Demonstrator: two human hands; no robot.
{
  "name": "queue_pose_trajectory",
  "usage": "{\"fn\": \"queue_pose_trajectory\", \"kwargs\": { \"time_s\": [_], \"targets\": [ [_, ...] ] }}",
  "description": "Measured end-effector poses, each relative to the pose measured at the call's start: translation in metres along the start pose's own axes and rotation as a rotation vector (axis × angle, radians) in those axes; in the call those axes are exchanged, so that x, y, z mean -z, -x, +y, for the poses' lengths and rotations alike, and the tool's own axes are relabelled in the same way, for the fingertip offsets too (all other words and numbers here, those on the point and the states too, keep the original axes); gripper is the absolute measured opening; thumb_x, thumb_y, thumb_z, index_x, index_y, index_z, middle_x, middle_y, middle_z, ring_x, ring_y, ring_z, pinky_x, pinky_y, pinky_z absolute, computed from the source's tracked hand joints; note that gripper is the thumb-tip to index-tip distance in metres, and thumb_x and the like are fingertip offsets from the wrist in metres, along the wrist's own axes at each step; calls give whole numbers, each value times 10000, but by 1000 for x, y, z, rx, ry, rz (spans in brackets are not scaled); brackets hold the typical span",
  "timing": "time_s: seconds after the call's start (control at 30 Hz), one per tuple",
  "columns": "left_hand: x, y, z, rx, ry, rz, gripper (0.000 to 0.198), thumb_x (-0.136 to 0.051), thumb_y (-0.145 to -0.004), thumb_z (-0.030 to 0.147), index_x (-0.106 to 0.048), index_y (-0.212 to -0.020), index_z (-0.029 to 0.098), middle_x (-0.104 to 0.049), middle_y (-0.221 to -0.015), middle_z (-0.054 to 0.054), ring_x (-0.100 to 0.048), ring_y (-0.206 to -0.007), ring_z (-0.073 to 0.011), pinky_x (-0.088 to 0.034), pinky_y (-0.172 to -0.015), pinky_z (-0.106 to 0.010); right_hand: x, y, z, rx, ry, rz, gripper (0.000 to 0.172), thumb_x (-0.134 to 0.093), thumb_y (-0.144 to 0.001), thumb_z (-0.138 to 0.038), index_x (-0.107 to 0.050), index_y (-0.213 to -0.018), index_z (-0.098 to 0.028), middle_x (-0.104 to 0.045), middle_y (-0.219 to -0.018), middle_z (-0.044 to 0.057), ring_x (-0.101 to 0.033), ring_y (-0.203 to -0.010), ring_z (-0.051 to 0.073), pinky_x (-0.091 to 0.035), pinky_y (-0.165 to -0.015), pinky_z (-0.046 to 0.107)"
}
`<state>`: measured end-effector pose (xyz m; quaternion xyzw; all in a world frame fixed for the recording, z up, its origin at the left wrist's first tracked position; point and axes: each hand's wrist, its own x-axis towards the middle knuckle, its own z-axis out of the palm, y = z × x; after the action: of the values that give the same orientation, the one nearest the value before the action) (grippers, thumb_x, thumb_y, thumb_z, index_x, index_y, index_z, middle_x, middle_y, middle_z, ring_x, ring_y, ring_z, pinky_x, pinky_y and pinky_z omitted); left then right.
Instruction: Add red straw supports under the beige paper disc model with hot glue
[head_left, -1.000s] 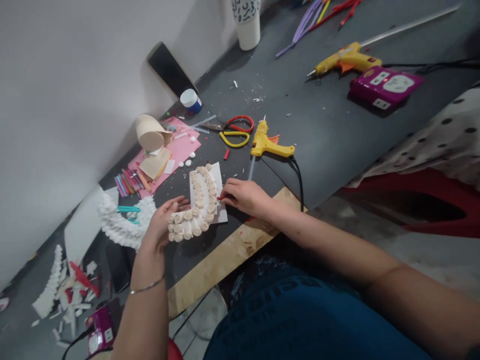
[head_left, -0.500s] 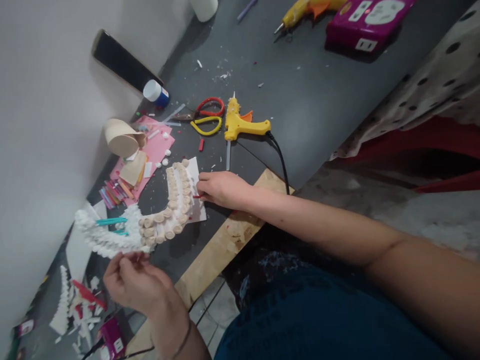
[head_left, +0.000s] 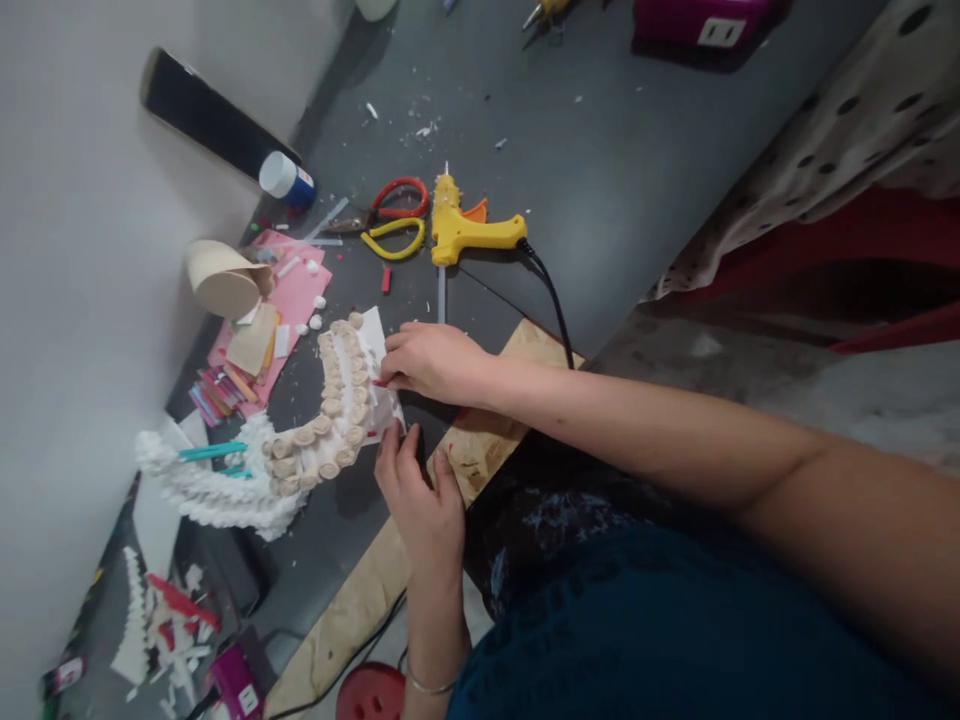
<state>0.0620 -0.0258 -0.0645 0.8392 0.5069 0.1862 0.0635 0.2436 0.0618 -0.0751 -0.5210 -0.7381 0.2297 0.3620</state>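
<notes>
**Hands close in on a curled foam arc [head_left: 337, 400]**

The arc of cream foam curls lies on a white card [head_left: 382, 390] on the dark tabletop [head_left: 570, 220]. The right hand [head_left: 431, 362] rests on the card's edge, fingers together, pinching a small red piece [head_left: 379, 383]. The left hand [head_left: 420, 510] sits just below, fingers apart; it seems to touch the card's lower corner, though that is hard to tell. A yellow glue gun [head_left: 457, 228] stands just beyond.

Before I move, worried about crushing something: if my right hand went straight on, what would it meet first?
Probably the arc of curled cream rolls on the white card, just ahead of the right hand; they may already touch.
</notes>
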Motion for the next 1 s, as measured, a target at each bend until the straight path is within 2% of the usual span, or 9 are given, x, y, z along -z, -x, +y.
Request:
{"fn": "queue_pose_trajectory", "kwargs": {
  "time_s": [0.23, 0.47, 0.8, 1.0],
  "targets": [
    [-1, 1, 2, 10, 2, -36, 370, -482, -980, 281, -536, -1313, 127, -474, -1458, -240, -399, -1401, -308, -305, -1153, -501, 1, -1, -3, 9, 7, -23, 170, -617, -940, -248, -779, -926, -199, -717, -941, 58, -551, -870, 196, -274, -610, 309],
    [-1, 0, 3, 28, 27, -47, 375, -484, -982, 308, -533, -1319, 153, -460, -1478, -230, -390, -1410, -309, -308, -1152, -512, 1, -3, -3, 15, 16, -33, 166, -620, -934, -227, -783, -944, -196, -719, -934, 59, -563, -876, 194, -329, -653, 319],
    [-1, 1, 3, 42, 47, -18, 375, -500, -976, 307, -544, -1321, 168, -488, -1450, -207, -404, -1396, -298, -318, -1153, -499, -1, -2, -2, -2, 15, -35, 174, -625, -933, -260, -778, -983, -196, -726, -970, 63, -608, -946, 215, -369, -699, 317],
    [-1, 2, 3, 32, -5, 2, 373, -503, -972, 319, -559, -1290, 130, -505, -1420, -236, -409, -1375, -323, -299, -1143, -525, 0, -2, -4, -6, 25, -36, 164, -635, -926, -253, -778, -982, -194, -729, -976, 60, -608, -955, 219, -362, -679, 321]
  ]
}}
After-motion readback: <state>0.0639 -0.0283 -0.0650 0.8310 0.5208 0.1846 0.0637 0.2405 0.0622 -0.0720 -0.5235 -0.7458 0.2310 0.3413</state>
